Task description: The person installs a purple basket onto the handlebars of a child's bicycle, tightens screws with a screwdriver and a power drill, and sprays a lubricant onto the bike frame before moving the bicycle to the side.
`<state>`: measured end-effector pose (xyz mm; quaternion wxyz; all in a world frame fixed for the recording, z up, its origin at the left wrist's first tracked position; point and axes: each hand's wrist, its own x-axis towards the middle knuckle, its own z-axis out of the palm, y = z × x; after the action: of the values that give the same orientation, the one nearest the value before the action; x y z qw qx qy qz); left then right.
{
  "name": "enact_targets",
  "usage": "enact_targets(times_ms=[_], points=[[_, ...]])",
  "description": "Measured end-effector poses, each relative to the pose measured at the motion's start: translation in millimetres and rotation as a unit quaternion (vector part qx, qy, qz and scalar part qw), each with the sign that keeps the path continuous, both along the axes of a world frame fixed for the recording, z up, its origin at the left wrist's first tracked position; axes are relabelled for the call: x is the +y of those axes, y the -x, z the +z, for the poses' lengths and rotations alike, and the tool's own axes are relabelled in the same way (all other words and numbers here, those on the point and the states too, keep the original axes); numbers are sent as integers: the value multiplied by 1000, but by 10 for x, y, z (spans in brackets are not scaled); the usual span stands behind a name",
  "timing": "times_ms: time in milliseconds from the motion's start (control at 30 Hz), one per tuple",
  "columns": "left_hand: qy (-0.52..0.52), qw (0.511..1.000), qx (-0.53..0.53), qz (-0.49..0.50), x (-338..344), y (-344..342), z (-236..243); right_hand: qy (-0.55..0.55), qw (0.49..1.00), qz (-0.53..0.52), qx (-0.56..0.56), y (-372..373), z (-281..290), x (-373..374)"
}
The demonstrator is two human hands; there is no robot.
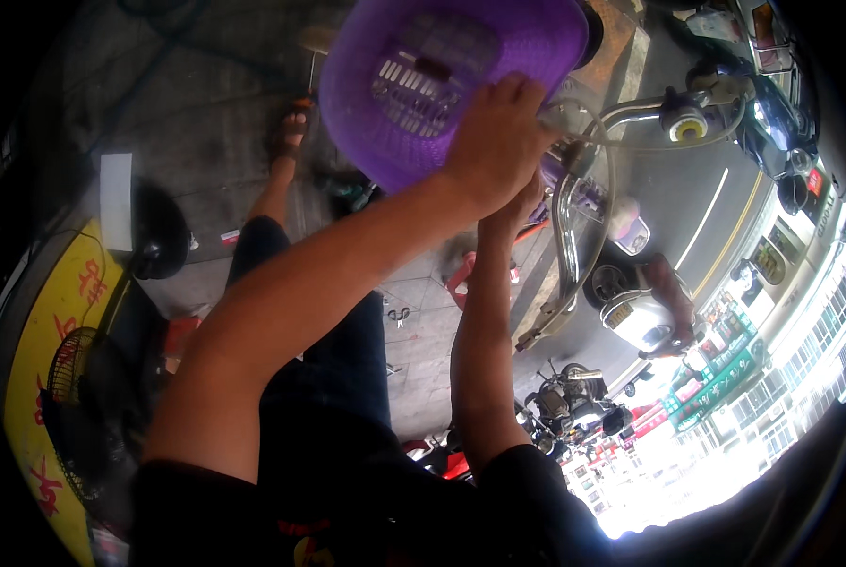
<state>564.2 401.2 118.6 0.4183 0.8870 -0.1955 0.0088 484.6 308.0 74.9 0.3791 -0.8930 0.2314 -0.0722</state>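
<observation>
A purple plastic basket (352,104) with slotted sides sits at the top, beside the chrome handlebar (566,222) of a bicycle. My left hand (506,128) is over the basket's near right rim, its fingers curled beside the handlebar's middle. What they grip is hidden. Just below, my right hand (519,203) reaches up close to the handlebar stem, mostly covered by my left wrist, so its fingers do not show. A pale cable (612,180) loops around the handlebar. A round bell-like or lamp-like part (684,123) with a yellow centre is on the bar's far right.
Grey paving tiles (423,369) lie below the bicycle. A standing fan (68,406) and a yellow sign (35,350) are at the left. Along the road (716,203) at the right stand a white scooter (640,321), a dark motorcycle (569,402) and a dark vehicle (772,123).
</observation>
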Motion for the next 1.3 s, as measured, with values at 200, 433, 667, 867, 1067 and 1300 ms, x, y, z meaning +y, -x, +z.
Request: enact_targets(times_ms=[200,433,667,867,1067,1300], points=[[73,996,32,-29,32,-81,-93,-273,936,-210,69,-23,772,547],[158,963,175,-127,140,-181,-107,-516,805,-291,32,-163,1160,599],[50,968,106,-223,280,-316,-186,-426,893,-133,66,37,1132,538],[2,963,38,-267,312,-301,41,-352,933,-46,53,345,1167,530],[-40,975,67,-209,398,-251,150,-204,957,177,-108,619,2037,-265],[-55,982,93,-156,202,-224,219,-398,900,150,100,361,493,-1318]])
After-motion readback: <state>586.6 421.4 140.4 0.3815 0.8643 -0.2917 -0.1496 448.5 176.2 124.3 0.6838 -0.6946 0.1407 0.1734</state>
